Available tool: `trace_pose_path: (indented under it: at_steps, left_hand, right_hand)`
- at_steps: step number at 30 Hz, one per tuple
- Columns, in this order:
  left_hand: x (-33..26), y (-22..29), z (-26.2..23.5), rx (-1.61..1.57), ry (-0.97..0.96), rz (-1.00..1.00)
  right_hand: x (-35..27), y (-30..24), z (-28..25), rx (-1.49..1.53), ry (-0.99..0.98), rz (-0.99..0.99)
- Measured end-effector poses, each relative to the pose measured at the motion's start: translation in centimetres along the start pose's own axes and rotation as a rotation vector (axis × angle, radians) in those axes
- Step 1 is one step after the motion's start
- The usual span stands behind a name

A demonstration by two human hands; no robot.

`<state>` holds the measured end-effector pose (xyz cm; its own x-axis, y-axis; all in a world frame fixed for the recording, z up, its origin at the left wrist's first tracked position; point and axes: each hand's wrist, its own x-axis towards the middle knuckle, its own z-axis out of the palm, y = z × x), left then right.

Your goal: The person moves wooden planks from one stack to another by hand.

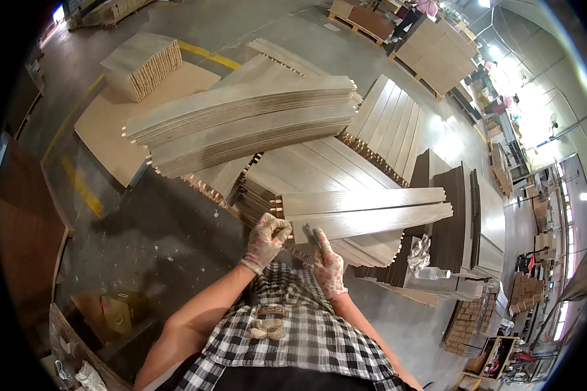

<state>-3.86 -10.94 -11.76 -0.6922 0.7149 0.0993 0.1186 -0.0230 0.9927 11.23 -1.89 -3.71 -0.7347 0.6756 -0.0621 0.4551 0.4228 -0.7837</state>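
Note:
In front of me two pale grey-brown wooden planks (365,223) with tongued ends lie side by side on a stack of similar planks (326,163). My left hand (266,242), in a patterned work glove, is closed in a pinch beside the near plank's left end; whatever it pinches is hidden. My right hand (328,266), gloved alike, is at the near plank's front edge with its index finger pointing forward. A small dark grey flat tool (308,232) shows at its fingertips, over the plank's left part. Its exact kind is unclear.
More planks (241,124) are piled crosswise behind, with another stack (388,127) to their right. A clear bottle (432,273) and crumpled foil (420,253) sit at the right. Far left, a bundle (143,65) rests on a brown board (111,133). Dark panels (453,202) stand further right.

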Motion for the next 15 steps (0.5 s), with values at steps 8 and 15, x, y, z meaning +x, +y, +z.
trace_pose_path:
  at_steps: [8,15]
  left_hand:
    - [-0.1,-0.8,0.8,-0.022,0.052,0.042]
    - [0.1,1.2,0.3,0.209,0.128,0.153]
  right_hand:
    - [-0.6,1.8,2.1,-0.313,0.046,-0.123]
    - [-0.3,0.6,2.2,-0.589,-0.048,-0.034]
